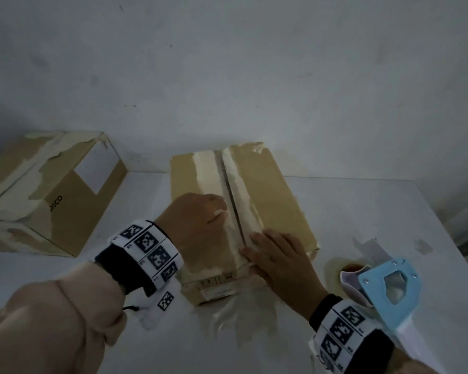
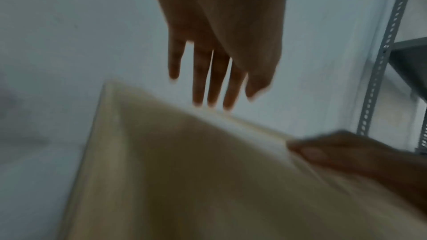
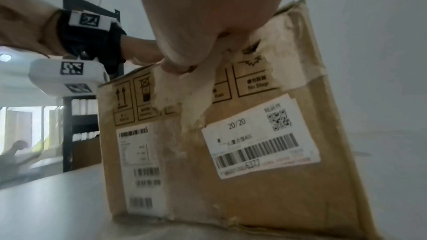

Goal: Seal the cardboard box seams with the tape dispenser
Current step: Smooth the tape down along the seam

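A brown cardboard box [image 1: 270, 190] with old torn tape stands in the middle of the white table. Its top seam [image 1: 231, 195] runs away from me between the two flaps. My left hand [image 1: 197, 220] lies on the left flap beside the seam; the left wrist view shows its fingers [image 2: 215, 72] straight over the blurred box top [image 2: 184, 171]. My right hand [image 1: 278, 257] presses flat on the right flap near the front edge, above the labelled front face [image 3: 231, 198]. The blue tape dispenser [image 1: 389, 287] lies on the table to the right, held by neither hand.
A second, larger cardboard box [image 1: 46, 193] with a white label sits at the back left of the table [image 1: 349, 211]. A white wall stands right behind both boxes. A metal shelf rack [image 2: 388, 52] is off to the right.
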Tool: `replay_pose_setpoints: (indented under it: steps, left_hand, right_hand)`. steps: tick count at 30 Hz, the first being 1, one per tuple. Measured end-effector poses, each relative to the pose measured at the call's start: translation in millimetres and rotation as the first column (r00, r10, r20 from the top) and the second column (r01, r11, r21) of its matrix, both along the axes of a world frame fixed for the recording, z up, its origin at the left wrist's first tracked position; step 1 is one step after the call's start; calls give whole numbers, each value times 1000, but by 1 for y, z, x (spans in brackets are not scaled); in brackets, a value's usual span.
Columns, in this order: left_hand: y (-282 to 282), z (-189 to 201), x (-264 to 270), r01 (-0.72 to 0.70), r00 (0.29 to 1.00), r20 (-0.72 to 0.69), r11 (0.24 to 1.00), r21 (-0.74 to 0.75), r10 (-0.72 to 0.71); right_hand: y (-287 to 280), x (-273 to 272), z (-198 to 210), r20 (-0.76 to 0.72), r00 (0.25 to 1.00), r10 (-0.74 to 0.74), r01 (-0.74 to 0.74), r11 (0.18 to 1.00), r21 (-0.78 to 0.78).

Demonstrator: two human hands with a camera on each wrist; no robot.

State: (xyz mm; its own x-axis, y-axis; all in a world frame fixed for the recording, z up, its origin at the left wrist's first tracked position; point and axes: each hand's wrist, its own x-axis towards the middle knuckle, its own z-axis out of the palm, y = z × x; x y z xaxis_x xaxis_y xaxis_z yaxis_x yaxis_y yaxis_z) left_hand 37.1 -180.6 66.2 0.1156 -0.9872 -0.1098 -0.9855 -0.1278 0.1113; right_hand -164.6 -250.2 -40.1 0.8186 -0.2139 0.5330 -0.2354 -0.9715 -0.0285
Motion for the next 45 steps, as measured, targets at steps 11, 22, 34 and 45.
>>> replay_pose_setpoints:
  steps: [11, 22, 34, 45]
  left_hand:
    - [-61, 2, 53, 48, 989, 127, 979, 197, -74]
    - [-83, -17, 80, 18, 985, 143, 884, 467, -96]
    - [-86, -40, 79, 253, 964, -2, 918, 304, -265]
    - [-106, -44, 96, -72, 994, 97, 986, 148, 58]
  right_hand:
    - [2, 1, -5, 115, 993, -12, 2, 996, 93]
    - [6, -5, -1, 68, 997, -40, 29, 987, 157]
    - [7, -6, -4, 14, 998, -67, 65, 987, 144]
    - [6, -2, -5, 64, 996, -69, 60, 988, 145]
